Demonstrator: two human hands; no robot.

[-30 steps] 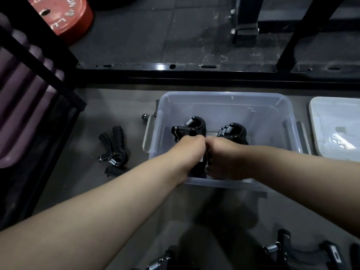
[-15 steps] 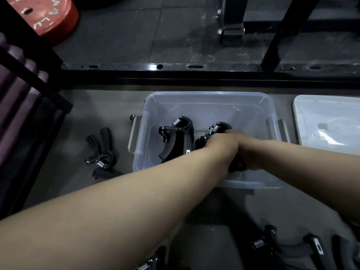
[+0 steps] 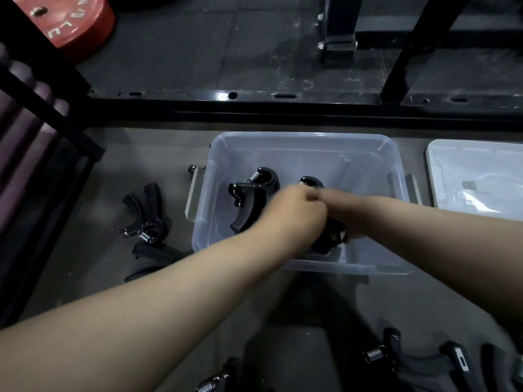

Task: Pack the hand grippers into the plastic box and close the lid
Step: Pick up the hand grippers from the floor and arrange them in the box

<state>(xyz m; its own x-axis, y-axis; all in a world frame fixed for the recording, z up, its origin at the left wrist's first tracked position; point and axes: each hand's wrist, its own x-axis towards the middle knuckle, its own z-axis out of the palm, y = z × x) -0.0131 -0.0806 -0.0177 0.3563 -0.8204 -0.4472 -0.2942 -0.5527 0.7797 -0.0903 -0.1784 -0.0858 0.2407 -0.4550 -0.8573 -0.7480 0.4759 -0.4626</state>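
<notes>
In the plastic box [image 3: 305, 135]: left hand [image 3: 297, 213] and right hand [image 3: 342, 212] touching, curled over a hand gripper [image 3: 328, 240] directly beneath, long axis far-to-near; cannot tell either grasp through blur; next loose gripper [image 3: 392, 346] on floor [image 3: 158, 165], probably nearer right hand.

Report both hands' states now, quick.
Left hand: curled, blurred; grip cannot be told.
Right hand: holding a hand gripper inside the plastic box.
</notes>
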